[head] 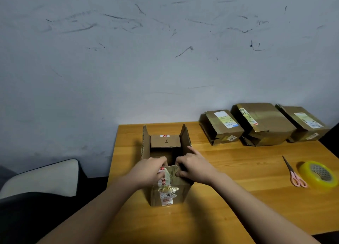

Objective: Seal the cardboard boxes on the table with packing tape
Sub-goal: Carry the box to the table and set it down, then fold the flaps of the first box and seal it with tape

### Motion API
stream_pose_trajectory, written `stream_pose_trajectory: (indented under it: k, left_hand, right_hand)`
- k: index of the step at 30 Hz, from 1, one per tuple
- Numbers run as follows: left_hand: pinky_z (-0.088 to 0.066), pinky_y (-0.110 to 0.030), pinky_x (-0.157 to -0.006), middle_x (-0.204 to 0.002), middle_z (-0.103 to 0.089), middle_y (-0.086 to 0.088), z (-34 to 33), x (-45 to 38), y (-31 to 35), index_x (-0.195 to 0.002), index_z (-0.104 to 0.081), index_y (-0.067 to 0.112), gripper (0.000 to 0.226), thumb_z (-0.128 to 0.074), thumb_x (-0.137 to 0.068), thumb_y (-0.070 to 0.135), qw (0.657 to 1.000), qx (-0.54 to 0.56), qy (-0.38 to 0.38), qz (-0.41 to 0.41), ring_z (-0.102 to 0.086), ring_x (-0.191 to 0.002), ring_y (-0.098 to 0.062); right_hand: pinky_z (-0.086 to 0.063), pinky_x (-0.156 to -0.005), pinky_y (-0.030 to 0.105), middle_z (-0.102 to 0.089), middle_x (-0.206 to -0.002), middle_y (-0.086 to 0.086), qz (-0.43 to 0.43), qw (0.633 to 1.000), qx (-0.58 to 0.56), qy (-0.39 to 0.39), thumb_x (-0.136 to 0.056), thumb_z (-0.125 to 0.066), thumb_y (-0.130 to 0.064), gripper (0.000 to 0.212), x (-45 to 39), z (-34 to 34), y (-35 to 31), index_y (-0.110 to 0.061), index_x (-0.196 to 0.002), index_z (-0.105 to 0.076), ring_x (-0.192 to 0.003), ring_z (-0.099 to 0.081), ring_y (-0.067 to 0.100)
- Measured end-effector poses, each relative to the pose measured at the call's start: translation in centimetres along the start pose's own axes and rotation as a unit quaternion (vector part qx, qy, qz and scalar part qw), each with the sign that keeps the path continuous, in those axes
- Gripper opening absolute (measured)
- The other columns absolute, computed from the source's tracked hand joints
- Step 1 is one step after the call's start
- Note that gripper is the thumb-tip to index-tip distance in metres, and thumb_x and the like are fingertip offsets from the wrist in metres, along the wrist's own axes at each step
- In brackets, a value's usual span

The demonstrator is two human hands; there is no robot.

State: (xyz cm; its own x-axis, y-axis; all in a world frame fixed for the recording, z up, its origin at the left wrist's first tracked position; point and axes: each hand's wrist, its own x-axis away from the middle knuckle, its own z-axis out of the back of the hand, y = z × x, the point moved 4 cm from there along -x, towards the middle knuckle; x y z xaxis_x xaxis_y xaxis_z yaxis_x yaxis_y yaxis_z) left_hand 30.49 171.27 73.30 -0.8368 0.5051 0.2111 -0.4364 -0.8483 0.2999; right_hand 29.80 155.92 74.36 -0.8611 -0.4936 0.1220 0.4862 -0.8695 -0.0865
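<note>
An open cardboard box (pixel 166 192) stands on the wooden table (pixel 229 197) in front of me, its two side flaps upright and its far flap folded inward. My left hand (pixel 149 170) and my right hand (pixel 192 165) both grip the near flap, which carries old tape and a printed label. The right index finger points along the right side flap. A roll of yellowish packing tape (pixel 318 174) lies at the table's right edge. Pink-handled scissors (pixel 293 172) lie just left of it.
Three closed, taped cardboard boxes (pixel 262 124) stand in a row at the table's back right against the scuffed grey wall. A chair with a pale cushion (pixel 42 177) is left of the table. The table's left edge runs close beside the open box.
</note>
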Motion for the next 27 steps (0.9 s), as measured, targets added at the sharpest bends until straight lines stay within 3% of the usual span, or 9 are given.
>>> stream_pose_trajectory:
  k: [3, 9, 16, 22, 25, 27]
  left_hand:
    - [-0.053, -0.036, -0.077, -0.101, -0.067, 0.006, -0.2, 0.7, -0.3, -0.111, -0.049, 0.029, 0.017, -0.052, -0.095, 0.031, 1.0, 0.025, 0.006, -0.002, -0.062, -0.087, -0.015]
    - [-0.046, -0.028, -0.065, -0.084, -0.061, 0.013, 0.4, 1.2, 0.2, -0.104, -0.052, 0.032, 0.011, -0.055, -0.093, 0.032, 0.999, 0.043, 0.017, -0.018, -0.055, -0.072, -0.006]
    - [-0.052, -0.032, -0.072, -0.096, -0.067, 0.008, 0.1, 1.0, 0.4, -0.109, -0.054, 0.03, 0.015, -0.053, -0.094, 0.033, 0.996, 0.068, 0.033, 0.04, -0.062, -0.083, -0.012]
    - [-0.055, -0.031, -0.075, -0.104, -0.067, 0.006, 0.2, 1.0, 0.4, -0.116, -0.053, 0.028, 0.021, -0.053, -0.095, 0.029, 0.992, 0.094, 0.037, 0.08, -0.064, -0.088, -0.012]
    - [-0.052, -0.029, -0.073, -0.11, -0.066, 0.003, 0.3, 1.1, 0.5, -0.12, -0.049, 0.028, 0.023, -0.049, -0.096, 0.031, 0.995, 0.071, 0.021, 0.063, -0.063, -0.093, -0.014]
    - [-0.046, -0.029, -0.081, -0.118, -0.064, 0.004, 0.6, 1.0, 1.1, -0.127, -0.045, 0.027, 0.033, -0.046, -0.097, 0.039, 0.999, 0.035, 0.002, 0.029, -0.061, -0.103, -0.017]
  right_hand:
    - [0.004, -0.12, 0.036, -0.067, -0.105, -0.001, 0.007, 1.0, -0.001, -0.01, -0.093, -0.054, -0.032, 0.023, -0.4, -0.1, -0.4, -0.021, -0.114, -0.056, -0.111, -0.057, 0.016]
    - [0.006, -0.12, 0.036, -0.066, -0.102, -0.005, 0.009, 0.999, -0.039, -0.026, -0.093, -0.056, -0.029, 0.018, -0.6, 0.1, -0.1, -0.022, -0.11, -0.056, -0.112, -0.057, 0.014]
    - [0.007, -0.12, 0.036, -0.066, -0.097, -0.009, 0.015, 0.998, -0.057, -0.03, -0.091, -0.058, -0.03, 0.014, -0.5, 0.3, -0.1, -0.026, -0.104, -0.059, -0.108, -0.058, 0.011]
    - [0.002, -0.12, 0.036, -0.068, -0.1, -0.006, 0.013, 0.999, -0.047, 0.016, -0.094, -0.055, -0.039, 0.019, -0.8, 0.2, -0.4, -0.025, -0.103, -0.062, -0.108, -0.058, 0.011]
    - [0.003, -0.119, 0.036, -0.068, -0.109, -0.004, 0.009, 1.0, -0.014, 0.025, -0.094, -0.052, -0.044, 0.026, -0.8, 0.2, -0.6, -0.025, -0.11, -0.062, -0.117, -0.053, 0.013]
    - [0.001, -0.119, 0.041, -0.067, -0.114, -0.003, 0.007, 0.999, 0.016, 0.033, -0.094, -0.047, -0.048, 0.035, -0.4, 0.0, -0.6, -0.025, -0.115, -0.063, -0.124, -0.047, 0.013]
